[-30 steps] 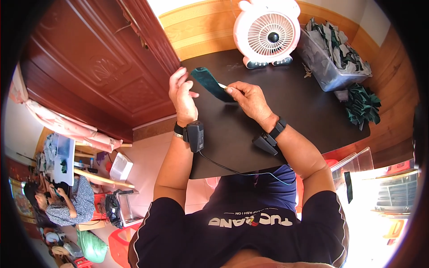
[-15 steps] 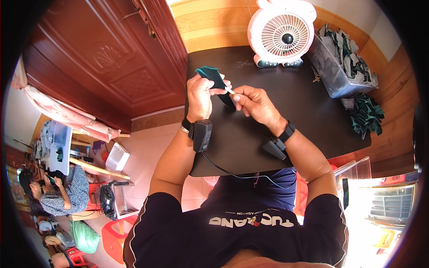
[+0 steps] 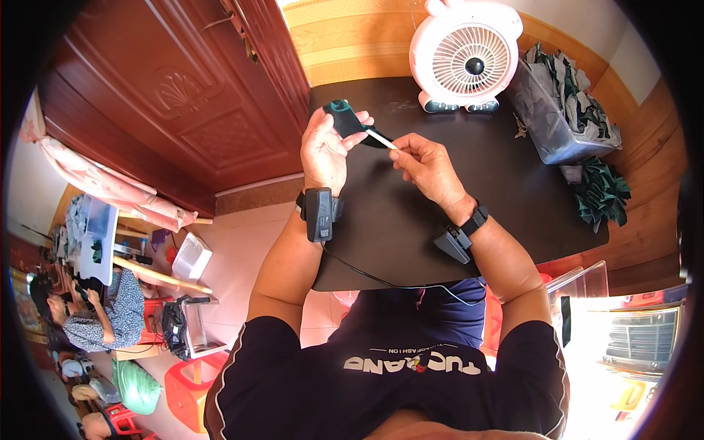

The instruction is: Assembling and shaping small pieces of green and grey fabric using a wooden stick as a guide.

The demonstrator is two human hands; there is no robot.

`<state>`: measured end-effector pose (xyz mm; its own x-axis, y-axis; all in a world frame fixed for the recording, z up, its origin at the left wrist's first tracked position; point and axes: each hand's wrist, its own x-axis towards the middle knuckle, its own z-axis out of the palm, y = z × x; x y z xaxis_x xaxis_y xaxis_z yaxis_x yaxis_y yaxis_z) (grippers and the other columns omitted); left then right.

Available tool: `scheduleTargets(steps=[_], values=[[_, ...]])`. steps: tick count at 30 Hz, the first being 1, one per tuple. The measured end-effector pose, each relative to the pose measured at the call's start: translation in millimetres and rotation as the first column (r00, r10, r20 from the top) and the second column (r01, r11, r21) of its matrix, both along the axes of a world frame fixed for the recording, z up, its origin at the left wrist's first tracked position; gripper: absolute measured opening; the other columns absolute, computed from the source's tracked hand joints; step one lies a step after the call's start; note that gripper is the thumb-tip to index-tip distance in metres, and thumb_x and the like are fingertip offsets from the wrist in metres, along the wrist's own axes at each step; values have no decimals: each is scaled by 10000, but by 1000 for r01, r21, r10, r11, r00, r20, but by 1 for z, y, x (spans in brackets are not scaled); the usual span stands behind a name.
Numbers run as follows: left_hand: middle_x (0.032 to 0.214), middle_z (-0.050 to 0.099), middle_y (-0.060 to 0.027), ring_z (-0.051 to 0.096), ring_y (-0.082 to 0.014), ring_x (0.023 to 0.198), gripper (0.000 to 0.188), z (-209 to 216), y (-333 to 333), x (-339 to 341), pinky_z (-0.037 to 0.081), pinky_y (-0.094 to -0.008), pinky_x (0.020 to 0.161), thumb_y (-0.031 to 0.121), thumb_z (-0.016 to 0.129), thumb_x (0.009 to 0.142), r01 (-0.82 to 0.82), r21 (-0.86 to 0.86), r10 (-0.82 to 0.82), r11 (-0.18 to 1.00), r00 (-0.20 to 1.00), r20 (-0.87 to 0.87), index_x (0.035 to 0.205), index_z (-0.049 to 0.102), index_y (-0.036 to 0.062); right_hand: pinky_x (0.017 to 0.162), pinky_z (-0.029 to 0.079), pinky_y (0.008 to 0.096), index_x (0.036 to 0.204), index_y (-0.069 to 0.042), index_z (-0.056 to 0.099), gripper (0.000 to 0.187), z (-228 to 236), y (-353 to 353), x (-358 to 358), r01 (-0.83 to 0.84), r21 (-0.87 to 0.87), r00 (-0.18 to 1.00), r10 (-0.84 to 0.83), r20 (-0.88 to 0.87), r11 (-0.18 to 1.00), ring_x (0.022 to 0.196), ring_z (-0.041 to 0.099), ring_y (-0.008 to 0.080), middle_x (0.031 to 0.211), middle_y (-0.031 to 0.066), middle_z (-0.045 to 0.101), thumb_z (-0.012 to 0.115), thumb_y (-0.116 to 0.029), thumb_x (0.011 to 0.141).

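Note:
Above the black table, my left hand [image 3: 323,160] holds a small dark green fabric piece [image 3: 345,123] between thumb and fingers. The piece looks folded or tube-like, with a brighter green edge at its upper end. My right hand [image 3: 433,170] pinches one end of a thin white stick [image 3: 380,139]. The stick's other end meets the fabric beside my left fingertips; whether it goes inside cannot be made out. A dark strip shows behind the stick, partly hidden by it. Both wrists carry black strapped devices, and a cable runs from the left one.
On the black table [image 3: 469,220] stand a pink-white fan [image 3: 474,66] at the back and a clear bin [image 3: 551,139] of grey and green fabric pieces at the right. Green pieces [image 3: 603,192] lie beside the bin. A co-worker [image 3: 110,312] sits far left.
My left hand has turned and shifted slightly left, tilting the fabric. More of the white stick now shows between my hands. My right hand keeps its pinch and is a little further from the left.

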<state>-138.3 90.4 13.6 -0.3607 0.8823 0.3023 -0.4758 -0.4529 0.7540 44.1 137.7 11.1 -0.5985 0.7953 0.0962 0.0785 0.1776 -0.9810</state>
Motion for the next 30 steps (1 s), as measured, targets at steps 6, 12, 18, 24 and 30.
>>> scheduleTargets(steps=[6,12,18,24,30], values=[[1041,622,-262,617,-400,991,262,-2,1,-5,525,-411,821,197,426,920,-7,-27,9,1000,999,46,1084,532,22,530,422,215,931,-35,636,114,-8,4,0,33,151,999,-36,18,988,569,497,43,658,-15,585,632,-134,876],[1030,625,-255,619,-402,988,201,-6,4,-8,529,-412,809,171,431,918,-63,-36,67,997,990,123,1018,532,29,525,420,221,933,-31,634,123,-10,4,-1,41,234,998,-51,37,971,558,499,48,655,-3,590,629,-142,879],[974,643,-212,642,-356,933,220,-6,4,2,523,-405,801,197,449,931,12,-29,-8,1000,992,126,1019,537,15,508,400,184,952,-34,605,135,-4,-3,-4,17,150,1000,-20,21,989,559,468,24,670,-35,550,584,-164,924],[930,647,-186,648,-319,915,238,-7,2,22,534,-381,781,209,451,954,12,-74,-9,997,999,44,989,549,-5,483,377,178,972,-45,594,148,-4,-4,-3,-40,18,998,41,-57,999,524,442,24,631,-36,516,539,-181,952],[1231,539,-212,598,-320,1060,393,0,0,13,570,-372,736,145,483,890,-85,-69,82,994,996,-43,1266,406,61,492,424,257,924,-45,610,148,-3,-1,-1,16,173,1000,-20,20,985,510,514,97,595,18,556,581,-191,918]])
